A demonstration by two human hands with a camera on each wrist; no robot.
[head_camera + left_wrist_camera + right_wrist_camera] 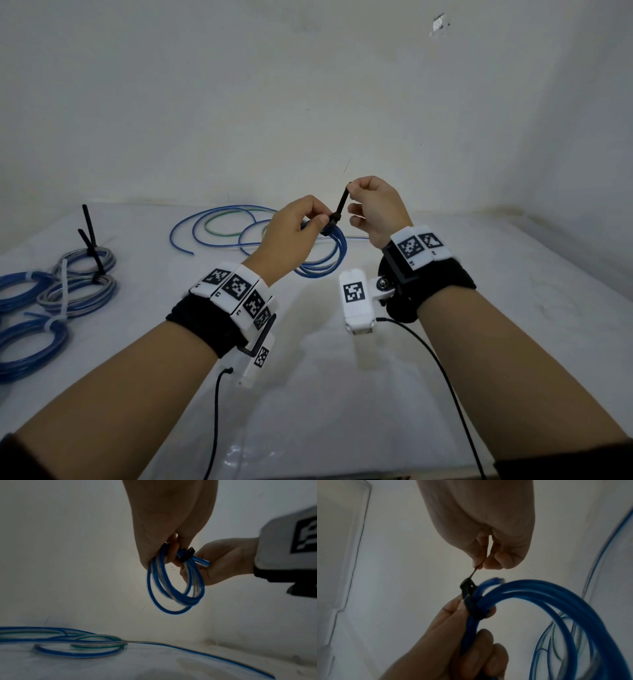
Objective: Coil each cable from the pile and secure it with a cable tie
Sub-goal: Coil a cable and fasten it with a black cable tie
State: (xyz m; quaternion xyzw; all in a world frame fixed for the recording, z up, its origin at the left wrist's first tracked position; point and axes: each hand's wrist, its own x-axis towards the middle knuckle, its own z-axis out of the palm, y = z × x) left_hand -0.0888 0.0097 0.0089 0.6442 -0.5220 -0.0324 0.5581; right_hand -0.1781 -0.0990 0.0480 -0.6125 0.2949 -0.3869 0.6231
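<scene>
the left hand [291, 228] is gripping the blue coil [323, 260] at its top, fingers curled round the bundled strands just beside the black tie [339, 209]. the right hand [375, 209] is pinching the tie's tail above the head, held in the air over the table [342, 377]. the coil is hanging below the left hand; it looks light and springy, likely to unwind unless held at the tie. the tie looks thin, stiff and slick, best pinched near its tip. loose cables [219, 226] are lying behind, on the table.

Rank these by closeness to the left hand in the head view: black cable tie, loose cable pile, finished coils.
1. black cable tie: at the left hand fingertips.
2. loose cable pile: behind, leftward.
3. finished coils: far left table edge.
</scene>
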